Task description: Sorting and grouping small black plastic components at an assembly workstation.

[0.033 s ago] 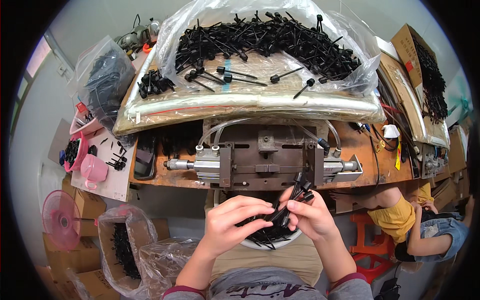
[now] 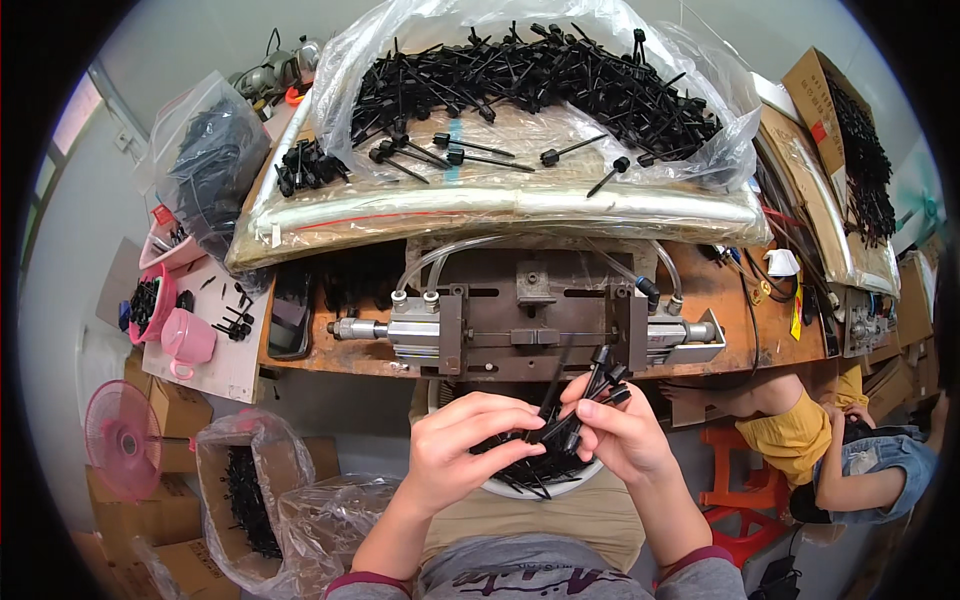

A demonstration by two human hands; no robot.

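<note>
My right hand (image 2: 630, 432) is closed round a small bunch of black plastic pins with knobbed heads (image 2: 603, 378), heads mostly up and to the right. Close beside it, my left hand (image 2: 478, 432) pinches a single black pin (image 2: 553, 385) by its lower part, so that it stands up, slightly blurred. Below both hands, a white round bowl (image 2: 560, 487) rests on my lap with more black pins in it. Just beyond the hands is a metal clamping fixture (image 2: 490, 350) with an air cylinder (image 2: 415, 330) on its left and another on its right.
Beyond the fixture, a plastic-lined box (image 2: 330, 212) holds a heap of black pins (image 2: 540, 80). A phone (image 2: 291, 312) and pink cup (image 2: 190, 335) are at left. Below stand a lined carton (image 2: 250, 490) and pink fan (image 2: 122, 440). Another person (image 2: 850, 455) sits at right.
The pin in my left hand now stands upright, where before it lay low among the fingers. My right hand and its bunch have barely moved.
</note>
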